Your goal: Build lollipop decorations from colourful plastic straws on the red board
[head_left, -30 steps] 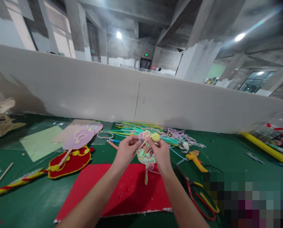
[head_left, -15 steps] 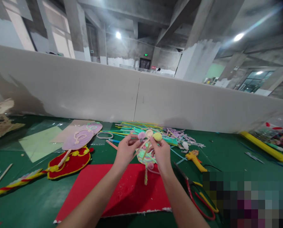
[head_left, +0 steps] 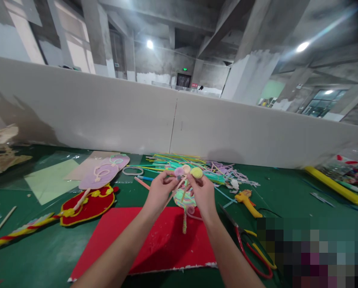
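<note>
Side by side in front of me are three pipe-cleaner coils on stems: a purple coil, a peach coil and a yellow coil. My left hand pinches the purple coil's stem just under its head. The yellow one is pinched by my right hand. Which fingers hold the peach stem I cannot tell. Below them, a round pastel-striped piece with a wrapped stick is partly hidden by my hands. A pink coil lies against its lower edge.
A red board lies under my arms, with scissors to its right. Loose pipe cleaners pile up behind my hands. A yellow glue gun is at right, a red-and-purple decorated fan at left. A white partition stands behind.
The peach and yellow coils have shifted slightly left. The peach coil now sits closer to the purple one. Both hands keep their pinches and have barely moved.
</note>
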The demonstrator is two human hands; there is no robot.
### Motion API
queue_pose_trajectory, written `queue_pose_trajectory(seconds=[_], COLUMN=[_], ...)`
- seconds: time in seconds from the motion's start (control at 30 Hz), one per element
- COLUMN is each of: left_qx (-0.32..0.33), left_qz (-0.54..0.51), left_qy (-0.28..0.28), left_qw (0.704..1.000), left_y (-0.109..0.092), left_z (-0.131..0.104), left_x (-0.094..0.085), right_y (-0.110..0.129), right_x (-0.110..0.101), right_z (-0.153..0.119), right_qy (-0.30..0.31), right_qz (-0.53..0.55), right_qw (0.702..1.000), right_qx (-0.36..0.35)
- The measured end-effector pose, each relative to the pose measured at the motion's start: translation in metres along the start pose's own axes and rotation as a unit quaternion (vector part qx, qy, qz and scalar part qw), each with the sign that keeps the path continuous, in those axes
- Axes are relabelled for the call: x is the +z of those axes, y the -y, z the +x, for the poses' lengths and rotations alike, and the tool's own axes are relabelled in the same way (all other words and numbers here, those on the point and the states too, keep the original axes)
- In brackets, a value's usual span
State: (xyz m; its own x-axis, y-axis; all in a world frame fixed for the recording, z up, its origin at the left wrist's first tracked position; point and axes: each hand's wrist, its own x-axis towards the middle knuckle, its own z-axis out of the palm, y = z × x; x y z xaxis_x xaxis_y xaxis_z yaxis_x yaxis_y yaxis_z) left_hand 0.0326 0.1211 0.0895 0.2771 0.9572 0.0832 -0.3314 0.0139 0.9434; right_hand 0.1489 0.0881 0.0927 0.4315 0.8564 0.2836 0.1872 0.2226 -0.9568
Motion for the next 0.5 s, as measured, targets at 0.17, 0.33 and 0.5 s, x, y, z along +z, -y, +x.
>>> queue_pose_trajectory(seconds=[0.17,0.33,0.5], left_qx=[0.002,0.006,0.008], left_qz=[-0.025,-0.061,-0.092], left_qy=[-0.005,-0.001,-0.013], left_qw=[1.000,0.998,0.996], left_y=[0.002,0.007,0.012], left_z=[0.001,0.002,0.005], left_x=[-0.002,-0.001,0.001], right_y=[-0.003,-0.007,-0.004], right_x=[0.000,0.005,0.009], right_z=[0.001,0.000,-0.004], right_qy=[-0.021,-0.041,-0.090], right_qz=[-0.007,0.022,-0.004], right_qw=[0.999,0.998,0.991], right_qx=[-0.030,-0.036,-0.097])
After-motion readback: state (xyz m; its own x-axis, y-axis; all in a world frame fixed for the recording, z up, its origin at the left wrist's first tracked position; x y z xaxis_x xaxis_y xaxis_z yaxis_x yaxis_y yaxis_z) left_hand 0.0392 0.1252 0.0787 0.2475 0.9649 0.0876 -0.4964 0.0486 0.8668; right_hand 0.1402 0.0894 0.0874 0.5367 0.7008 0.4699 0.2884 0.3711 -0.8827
